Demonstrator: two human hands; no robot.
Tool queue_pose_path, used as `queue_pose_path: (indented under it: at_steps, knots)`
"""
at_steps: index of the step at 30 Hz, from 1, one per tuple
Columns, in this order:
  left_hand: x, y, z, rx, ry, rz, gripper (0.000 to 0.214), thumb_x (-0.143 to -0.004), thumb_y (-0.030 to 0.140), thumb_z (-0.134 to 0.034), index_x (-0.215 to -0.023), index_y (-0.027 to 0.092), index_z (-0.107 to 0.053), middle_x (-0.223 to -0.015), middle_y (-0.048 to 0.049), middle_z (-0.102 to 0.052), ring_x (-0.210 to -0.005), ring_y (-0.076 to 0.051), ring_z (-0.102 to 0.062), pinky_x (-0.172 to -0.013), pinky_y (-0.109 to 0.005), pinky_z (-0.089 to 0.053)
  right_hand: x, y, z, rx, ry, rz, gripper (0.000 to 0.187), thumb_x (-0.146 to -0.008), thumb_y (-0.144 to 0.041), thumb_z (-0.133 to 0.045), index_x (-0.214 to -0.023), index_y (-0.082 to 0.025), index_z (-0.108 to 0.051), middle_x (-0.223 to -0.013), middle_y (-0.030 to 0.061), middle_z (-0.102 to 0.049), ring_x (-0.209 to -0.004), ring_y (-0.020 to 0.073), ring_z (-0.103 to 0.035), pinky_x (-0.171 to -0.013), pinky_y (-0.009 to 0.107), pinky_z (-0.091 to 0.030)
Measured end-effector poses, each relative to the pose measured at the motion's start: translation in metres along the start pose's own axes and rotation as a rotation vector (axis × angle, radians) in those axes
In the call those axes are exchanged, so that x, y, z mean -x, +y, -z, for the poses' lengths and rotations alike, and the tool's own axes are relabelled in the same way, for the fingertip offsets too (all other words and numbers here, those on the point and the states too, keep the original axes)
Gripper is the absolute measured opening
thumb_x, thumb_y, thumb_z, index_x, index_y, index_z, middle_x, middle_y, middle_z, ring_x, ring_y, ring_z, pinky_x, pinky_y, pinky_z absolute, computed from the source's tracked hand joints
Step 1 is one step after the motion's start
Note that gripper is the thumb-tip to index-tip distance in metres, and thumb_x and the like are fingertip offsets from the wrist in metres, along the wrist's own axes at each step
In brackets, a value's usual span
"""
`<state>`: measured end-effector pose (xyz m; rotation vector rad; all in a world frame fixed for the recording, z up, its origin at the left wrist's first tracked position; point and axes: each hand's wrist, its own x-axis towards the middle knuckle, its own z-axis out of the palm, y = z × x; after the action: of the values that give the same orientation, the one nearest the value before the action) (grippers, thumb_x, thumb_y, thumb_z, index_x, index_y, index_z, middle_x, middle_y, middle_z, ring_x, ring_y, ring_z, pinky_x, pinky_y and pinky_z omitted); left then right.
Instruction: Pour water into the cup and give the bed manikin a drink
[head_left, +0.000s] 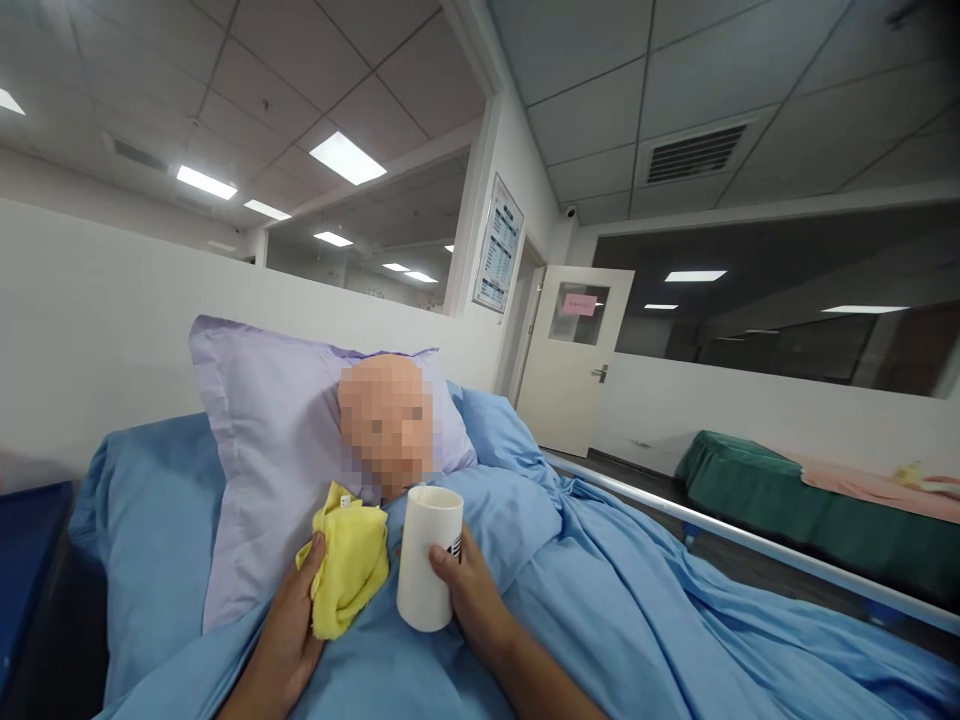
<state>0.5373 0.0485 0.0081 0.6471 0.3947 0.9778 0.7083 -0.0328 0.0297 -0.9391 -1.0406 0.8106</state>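
My left hand [295, 612] is closed on a folded yellow cloth [349, 572], its thumb on the cloth's left edge. In my right hand [480, 605] is a white cup [429, 560], held upright with the thumb across its side. Dark printed marks show by the fingers; the cup's contents are hidden. Just beyond both hands lies a bald mannequin [386, 420] with a blurred face, its head on a lilac pillow [270, 450]. A blue quilt [615, 600] covers its body up to the chin. The cup's rim is near the chin.
A metal bed rail [720, 525] runs along the bed's right side. Farther right stands another bed with a green cover [742, 475]. A white door [574, 370] is ajar at the back. A dark blue surface [34, 560] is at the left edge.
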Motion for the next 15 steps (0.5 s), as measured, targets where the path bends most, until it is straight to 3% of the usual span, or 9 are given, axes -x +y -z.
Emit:
queue_pose_path:
  at_steps: [6,11,15]
  knots:
    - [-0.008,-0.001,0.006,-0.011,0.053,0.052,0.059,-0.082,0.039,-0.07,-0.137,0.024,-0.052,-0.118,-0.0087,-0.071,-0.111,-0.029,-0.066,-0.095,-0.04,-0.056,0.0,0.007,-0.001,-0.027,0.064,0.117,0.058,-0.065,-0.056,-0.08,-0.109,-0.024,-0.059,-0.095,0.0044,-0.068,-0.084,0.0237,-0.064,-0.073,0.038,-0.053]
    - [-0.008,-0.003,0.006,-0.117,0.092,-0.034,0.053,-0.082,0.042,-0.07,-0.129,0.023,-0.058,-0.118,-0.0097,-0.07,-0.105,-0.027,-0.068,-0.09,-0.039,-0.058,-0.001,0.011,0.001,-0.046,0.187,0.188,0.057,-0.069,-0.05,-0.079,-0.116,-0.025,-0.058,-0.092,0.0009,-0.066,-0.081,0.0178,-0.06,-0.075,0.031,-0.051]
    - [0.007,-0.002,-0.018,-0.317,0.322,-0.212,0.052,-0.079,0.05,-0.07,-0.122,0.022,-0.061,-0.107,-0.0084,-0.071,-0.091,-0.024,-0.07,-0.077,-0.034,-0.059,-0.001,0.009,0.003,-0.059,0.27,0.183,0.057,-0.071,-0.05,-0.078,-0.116,-0.024,-0.056,-0.092,0.0008,-0.066,-0.08,0.0175,-0.06,-0.073,0.03,-0.051]
